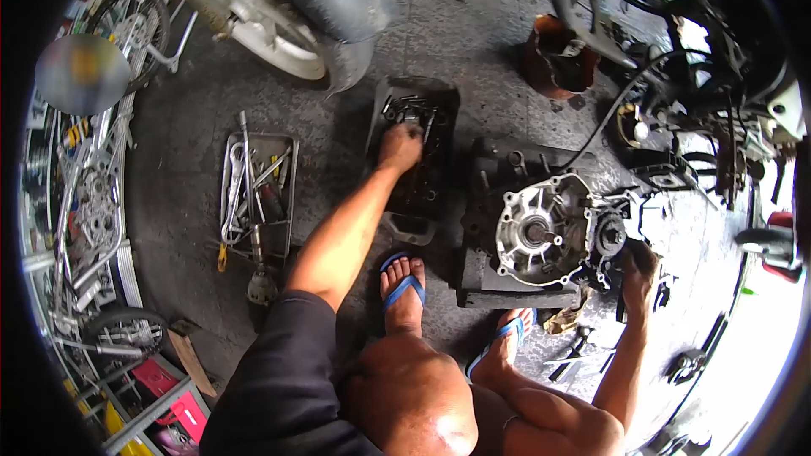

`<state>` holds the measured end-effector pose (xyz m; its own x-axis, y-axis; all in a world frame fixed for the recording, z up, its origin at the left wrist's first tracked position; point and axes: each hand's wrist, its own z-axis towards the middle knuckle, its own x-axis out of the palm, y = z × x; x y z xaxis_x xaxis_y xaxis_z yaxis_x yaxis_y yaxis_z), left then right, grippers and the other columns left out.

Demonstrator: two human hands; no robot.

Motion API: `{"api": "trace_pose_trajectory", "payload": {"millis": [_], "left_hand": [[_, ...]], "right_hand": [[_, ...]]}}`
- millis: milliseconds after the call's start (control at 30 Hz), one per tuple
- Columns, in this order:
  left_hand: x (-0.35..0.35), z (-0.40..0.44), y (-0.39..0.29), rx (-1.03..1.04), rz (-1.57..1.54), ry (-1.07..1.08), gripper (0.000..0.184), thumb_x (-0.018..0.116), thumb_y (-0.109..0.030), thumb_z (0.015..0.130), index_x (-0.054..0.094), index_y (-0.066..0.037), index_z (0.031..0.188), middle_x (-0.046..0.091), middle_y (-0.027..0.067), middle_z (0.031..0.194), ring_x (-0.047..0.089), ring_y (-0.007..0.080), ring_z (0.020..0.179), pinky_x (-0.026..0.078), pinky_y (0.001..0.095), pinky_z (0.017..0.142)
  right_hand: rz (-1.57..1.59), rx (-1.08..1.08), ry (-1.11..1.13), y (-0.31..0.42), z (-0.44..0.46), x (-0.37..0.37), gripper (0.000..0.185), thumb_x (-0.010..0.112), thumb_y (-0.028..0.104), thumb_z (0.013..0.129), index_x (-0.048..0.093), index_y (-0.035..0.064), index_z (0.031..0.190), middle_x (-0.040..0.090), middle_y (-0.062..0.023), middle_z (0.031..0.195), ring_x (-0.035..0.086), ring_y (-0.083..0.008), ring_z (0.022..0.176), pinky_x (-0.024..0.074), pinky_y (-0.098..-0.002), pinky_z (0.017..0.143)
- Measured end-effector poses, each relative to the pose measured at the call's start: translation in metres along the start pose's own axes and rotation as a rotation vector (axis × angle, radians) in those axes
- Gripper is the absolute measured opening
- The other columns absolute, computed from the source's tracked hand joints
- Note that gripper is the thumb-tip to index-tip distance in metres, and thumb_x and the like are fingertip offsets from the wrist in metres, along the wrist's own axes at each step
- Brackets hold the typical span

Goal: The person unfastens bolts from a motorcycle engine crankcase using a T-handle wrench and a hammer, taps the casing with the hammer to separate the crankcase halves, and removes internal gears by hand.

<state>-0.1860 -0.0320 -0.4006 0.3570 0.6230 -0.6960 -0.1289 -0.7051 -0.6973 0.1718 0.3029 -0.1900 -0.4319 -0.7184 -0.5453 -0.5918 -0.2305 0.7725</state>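
My left hand [401,145] reaches into a dark tray [435,194] that holds oily bolts [431,122] and small metal parts. Its fingers are curled closed among them, and what they pinch is hidden. An opened motorcycle engine [545,232] lies to the right, its pale crankcase facing up and a shaft standing in the middle. On the engine's right side sits a dark round gear [610,232]. My right hand [639,262] is against the engine's right edge, beside that gear. Shadow and glare obscure its fingers, so their grip does not show.
A metal tray [293,194] with wrenches and a ratchet lies on the left. A motorcycle wheel [291,55] stands beyond it. At the back right are a brown bucket [545,67] and a motorcycle frame [574,0]. Shelves of parts [97,203] line the left edge.
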Motion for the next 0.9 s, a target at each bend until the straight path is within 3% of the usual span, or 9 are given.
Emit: {"api": "trace_pose_trajectory", "payload": {"millis": [100, 267, 300, 567, 633, 667, 700, 767, 900], "left_hand": [[0.003, 0.005, 0.001, -0.03, 0.114, -0.23, 0.028, 0.062, -0.024, 0.09, 0.068, -0.008, 0.111, 0.069, 0.0248, 0.096, 0.067, 0.0432, 0.093, 0.053, 0.0515, 0.081], [-0.005, 0.01, -0.033, -0.137, 0.516, -0.085, 0.038, 0.067, -0.032, 0.088, 0.065, 0.0, 0.108, 0.07, 0.0235, 0.1, 0.068, 0.0426, 0.095, 0.055, 0.0535, 0.079], [0.008, 0.025, -0.004, -0.04, 0.587, -0.123, 0.035, 0.07, -0.032, 0.086, 0.068, -0.001, 0.1, 0.07, 0.0222, 0.101, 0.068, 0.0414, 0.095, 0.055, 0.0537, 0.08], [0.009, 0.071, 0.004, -0.356, 0.437, 0.006, 0.051, 0.079, -0.039, 0.072, 0.072, 0.003, 0.1, 0.069, 0.0242, 0.112, 0.066, 0.0386, 0.108, 0.054, 0.0465, 0.089], [0.01, 0.079, 0.024, -0.318, 0.376, -0.028, 0.052, 0.078, -0.036, 0.073, 0.071, 0.007, 0.099, 0.069, 0.0267, 0.107, 0.067, 0.0393, 0.104, 0.053, 0.0461, 0.088], [0.009, 0.08, 0.028, -0.299, 0.308, -0.058, 0.052, 0.078, -0.033, 0.074, 0.069, 0.012, 0.099, 0.07, 0.0292, 0.103, 0.068, 0.0401, 0.101, 0.051, 0.0458, 0.086], [0.001, 0.074, 0.017, -0.285, 0.314, -0.06, 0.052, 0.078, -0.033, 0.074, 0.069, 0.012, 0.099, 0.07, 0.0292, 0.103, 0.068, 0.0401, 0.101, 0.051, 0.0458, 0.086], [-0.025, 0.061, -0.006, -0.292, 0.26, 0.079, 0.051, 0.077, -0.03, 0.073, 0.068, 0.014, 0.097, 0.07, 0.0298, 0.098, 0.069, 0.038, 0.095, 0.05, 0.0449, 0.085], [-0.057, 0.027, -0.035, -0.253, 0.241, 0.055, 0.047, 0.077, -0.03, 0.074, 0.069, 0.01, 0.098, 0.07, 0.0293, 0.098, 0.069, 0.0376, 0.099, 0.05, 0.043, 0.083]], "right_hand": [[0.028, 0.021, -0.031, 0.002, -0.003, 0.0, 0.024, 0.062, 0.013, 0.091, 0.067, -0.0041, 0.107, 0.069, -0.0086, 0.088, 0.063, -0.0146, 0.077, 0.0513, -0.0292, 0.073], [-0.031, 0.03, -0.115, 0.02, -0.009, -0.011, 0.023, 0.063, 0.012, 0.089, 0.067, -0.0045, 0.106, 0.071, -0.0081, 0.089, 0.064, -0.0135, 0.079, 0.0508, -0.0288, 0.073], [0.037, 0.039, -0.133, 0.023, -0.011, -0.013, 0.024, 0.064, 0.012, 0.089, 0.067, -0.0044, 0.106, 0.071, -0.008, 0.089, 0.064, -0.0132, 0.079, 0.0507, -0.0286, 0.073], [0.034, -0.042, -0.133, -0.003, -0.016, -0.016, 0.025, 0.067, 0.015, 0.086, 0.066, -0.0042, 0.102, 0.07, -0.0132, 0.088, 0.065, -0.0159, 0.08, 0.0517, -0.0325, 0.075], [-0.038, -0.154, -0.12, -0.007, -0.017, -0.012, 0.025, 0.068, 0.017, 0.087, 0.066, -0.0028, 0.103, 0.07, -0.0166, 0.089, 0.066, -0.0191, 0.081, 0.052, -0.0353, 0.075], [-0.027, -0.074, -0.045, 0.014, -0.022, -0.013, 0.024, 0.067, 0.015, 0.086, 0.067, -0.002, 0.103, 0.069, -0.0177, 0.091, 0.068, -0.0259, 0.083, 0.0524, -0.0379, 0.076], [-0.096, -0.186, -0.036, 0.012, -0.021, -0.011, 0.022, 0.066, 0.013, 0.084, 0.068, -0.0011, 0.102, 0.069, -0.018, 0.092, 0.068, -0.0296, 0.084, 0.0525, -0.0387, 0.076], [-0.165, -0.293, -0.034, 0.015, -0.02, -0.006, 0.02, 0.064, 0.009, 0.081, 0.069, 0.0011, 0.099, 0.067, -0.0189, 0.094, 0.066, -0.0367, 0.087, 0.0529, -0.0403, 0.076], [-0.378, -0.445, -0.025, 0.003, -0.012, -0.006, 0.017, 0.064, 0.01, 0.082, 0.069, 0.0013, 0.096, 0.067, -0.0194, 0.093, 0.066, -0.0365, 0.088, 0.0532, -0.0407, 0.077]]}}
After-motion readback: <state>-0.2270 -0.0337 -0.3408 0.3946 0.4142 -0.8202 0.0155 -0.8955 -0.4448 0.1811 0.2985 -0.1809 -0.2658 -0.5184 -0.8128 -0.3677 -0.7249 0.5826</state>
